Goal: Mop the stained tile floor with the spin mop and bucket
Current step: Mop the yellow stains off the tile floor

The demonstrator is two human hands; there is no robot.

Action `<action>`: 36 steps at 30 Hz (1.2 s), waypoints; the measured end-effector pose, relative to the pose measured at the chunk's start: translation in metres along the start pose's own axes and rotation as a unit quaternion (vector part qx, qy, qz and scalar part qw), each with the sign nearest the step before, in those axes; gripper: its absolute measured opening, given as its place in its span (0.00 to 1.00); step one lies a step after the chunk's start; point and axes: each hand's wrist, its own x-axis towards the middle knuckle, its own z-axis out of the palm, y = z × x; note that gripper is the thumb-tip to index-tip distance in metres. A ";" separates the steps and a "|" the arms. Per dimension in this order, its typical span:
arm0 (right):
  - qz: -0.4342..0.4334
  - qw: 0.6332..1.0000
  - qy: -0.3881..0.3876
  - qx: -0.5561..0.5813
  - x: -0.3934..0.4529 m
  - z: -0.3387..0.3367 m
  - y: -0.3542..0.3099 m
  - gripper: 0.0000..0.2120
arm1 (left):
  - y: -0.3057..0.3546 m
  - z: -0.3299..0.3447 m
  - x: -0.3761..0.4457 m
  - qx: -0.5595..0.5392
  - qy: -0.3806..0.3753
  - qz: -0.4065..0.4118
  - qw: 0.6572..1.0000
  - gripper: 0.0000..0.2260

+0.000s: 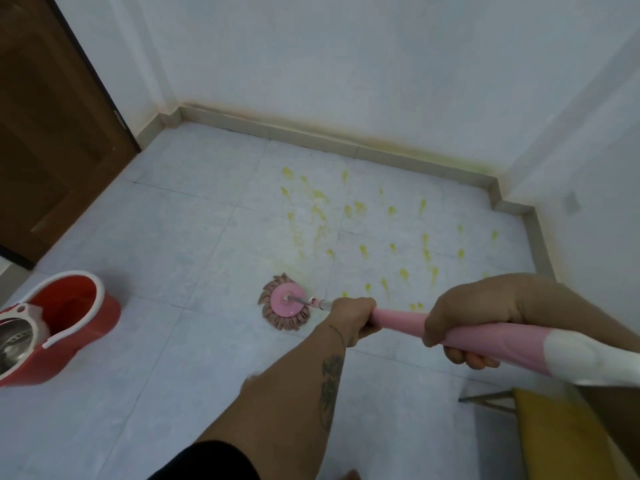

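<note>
Gripping the pink mop handle (398, 320) at lower right of the frame, the left hand (353, 317) curls round it nearer the head and the right hand (474, 317) wraps it higher up. Its round mop head (285, 303) rests on the tile floor (173, 237) at centre, just beside yellow stains (363, 230). A red bucket (59, 323) stands at lower left.

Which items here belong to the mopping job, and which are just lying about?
Job:
- spin mop, both hands on its pink handle: left hand, right hand
- red spin bucket
- yellow stains on the tile floor

Just there:
- brown door
- yellow-seated stool
</note>
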 end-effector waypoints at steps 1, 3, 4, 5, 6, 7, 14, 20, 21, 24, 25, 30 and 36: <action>0.002 1.000 0.010 -0.008 -0.001 0.002 -0.003 0.10 | 0.000 -0.001 0.000 0.004 0.002 0.003 1.000 0.12; -0.002 0.999 0.012 0.038 0.003 0.002 -0.004 0.12 | 0.004 -0.008 0.004 0.012 0.007 0.011 1.000 0.10; 0.010 0.997 0.001 0.082 0.005 0.002 -0.011 0.11 | 0.008 -0.012 0.007 0.017 0.011 0.012 1.000 0.08; 0.023 0.993 -0.011 0.113 0.006 0.002 -0.018 0.11 | 0.011 -0.018 0.011 0.021 0.017 0.012 1.000 0.06; 0.027 0.991 -0.013 0.129 0.011 0.002 -0.027 0.10 | 0.016 -0.024 0.016 0.021 0.022 0.013 0.999 0.04; 0.022 0.991 -0.013 0.129 0.016 0.002 -0.035 0.10 | 0.022 -0.032 0.021 0.017 0.026 0.015 0.999 0.03; -0.013 0.994 0.019 0.108 0.047 -0.034 -0.119 0.10 | 0.100 -0.085 0.056 -0.014 0.045 0.053 0.998 0.14; -0.046 0.997 0.011 0.056 0.039 -0.077 -0.187 0.11 | 0.169 -0.121 0.047 -0.057 0.073 0.089 0.992 0.13; -0.054 0.997 0.009 0.048 0.038 -0.081 -0.196 0.13 | 0.179 -0.128 0.043 -0.063 0.079 0.098 0.990 0.12; -0.076 0.997 -0.002 0.016 0.036 -0.088 -0.222 0.21 | 0.206 -0.151 0.033 -0.073 0.102 0.126 0.984 0.14; -0.087 0.996 -0.003 0.012 0.034 -0.089 -0.230 0.22 | 0.214 -0.159 0.030 -0.075 0.112 0.134 0.982 0.15; -0.131 0.991 -0.018 -0.007 0.030 -0.096 -0.266 0.33 | 0.243 -0.193 0.018 -0.098 0.171 0.172 0.965 0.06; -0.175 0.982 -0.041 -0.050 0.031 -0.115 -0.297 0.33 | 0.265 -0.215 -0.001 -0.151 0.244 0.204 0.936 0.09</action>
